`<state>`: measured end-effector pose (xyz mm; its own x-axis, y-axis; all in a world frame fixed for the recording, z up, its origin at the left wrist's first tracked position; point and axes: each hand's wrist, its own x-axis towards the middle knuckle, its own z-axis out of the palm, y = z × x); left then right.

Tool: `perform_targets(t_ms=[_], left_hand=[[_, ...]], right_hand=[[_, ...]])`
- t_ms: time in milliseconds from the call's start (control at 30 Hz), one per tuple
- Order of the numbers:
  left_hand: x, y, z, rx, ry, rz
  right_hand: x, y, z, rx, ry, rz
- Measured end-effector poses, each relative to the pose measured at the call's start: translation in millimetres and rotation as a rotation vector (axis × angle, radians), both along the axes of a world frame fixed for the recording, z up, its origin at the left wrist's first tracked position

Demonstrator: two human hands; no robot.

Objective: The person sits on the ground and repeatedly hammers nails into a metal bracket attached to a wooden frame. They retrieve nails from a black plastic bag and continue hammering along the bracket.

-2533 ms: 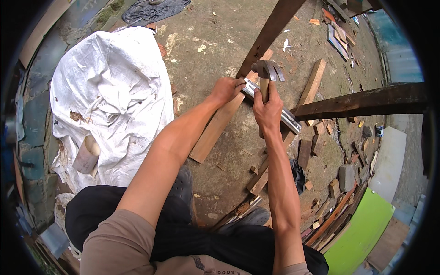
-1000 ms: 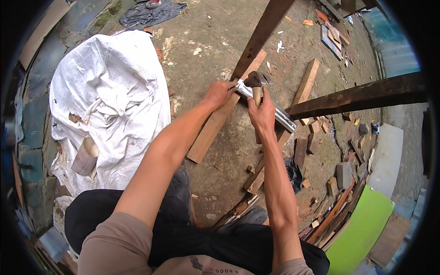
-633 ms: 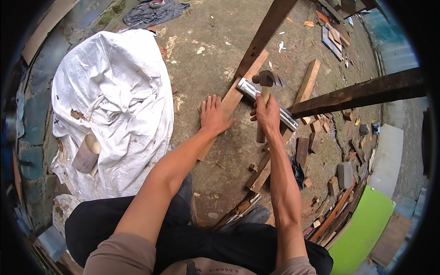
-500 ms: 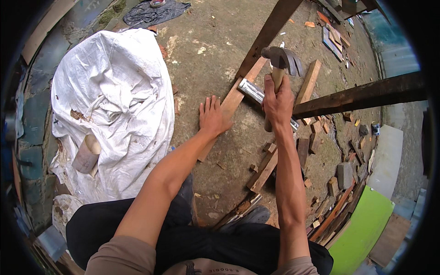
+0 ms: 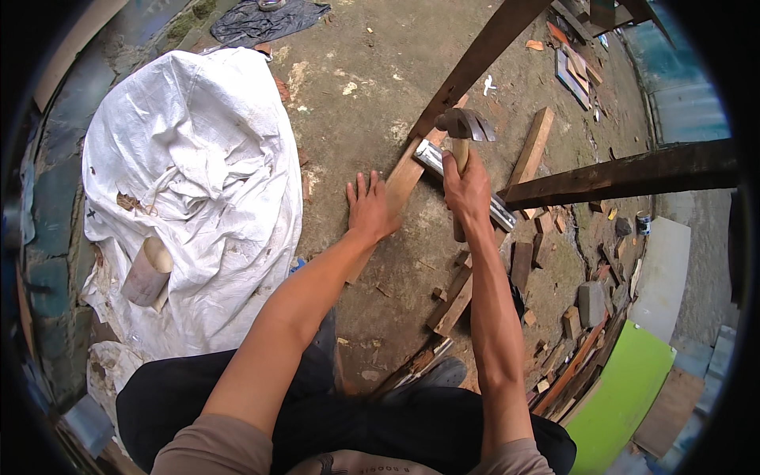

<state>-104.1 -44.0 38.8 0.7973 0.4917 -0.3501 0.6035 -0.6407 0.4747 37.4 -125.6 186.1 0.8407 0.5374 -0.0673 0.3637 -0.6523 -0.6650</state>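
My right hand (image 5: 469, 188) is closed around the wooden handle of a claw hammer (image 5: 461, 150). The hammer's dark head is at the lower end of a long dark beam (image 5: 479, 70); whether they touch I cannot tell. Beneath that beam runs a light brown wooden plank (image 5: 406, 174), lying slantwise. On the plank's nearer part rests my left hand (image 5: 372, 209), fingers stretched and spread over its left side. A silvery white strip (image 5: 501, 212) stretches from the plank toward a second dark beam (image 5: 625, 176), partly hidden behind my right hand.
A large white sack (image 5: 214, 182) fills the left, with a cut tube (image 5: 148, 271) lying on it. Several wood offcuts (image 5: 453, 305) and a grey block (image 5: 590, 305) litter the ground on the right, beside a green sheet (image 5: 621, 396). Black plastic (image 5: 265, 22) lies at the far left.
The hammer has come down and left, its head now close to the dark beam's lower end. My left hand stays on the plank.
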Motion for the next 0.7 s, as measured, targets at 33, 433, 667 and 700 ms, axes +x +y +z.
perform_targets(t_ms=[33, 433, 667, 700], left_hand=[[-1, 0, -1, 0.003, 0.000, 0.007], [8, -8, 3, -0.012, -0.024, -0.007], [-4, 0, -2, 0.035, -0.013, 0.019], [-6, 2, -1, 0.038, -0.009, 0.028]], right_hand=[[-4, 5, 19, 0.067, -0.021, -0.006], [6, -6, -51, -0.156, 0.009, -0.018], [-12, 19, 79, 0.290, -0.148, -0.029], [-13, 21, 79, 0.326, -0.145, -0.030]])
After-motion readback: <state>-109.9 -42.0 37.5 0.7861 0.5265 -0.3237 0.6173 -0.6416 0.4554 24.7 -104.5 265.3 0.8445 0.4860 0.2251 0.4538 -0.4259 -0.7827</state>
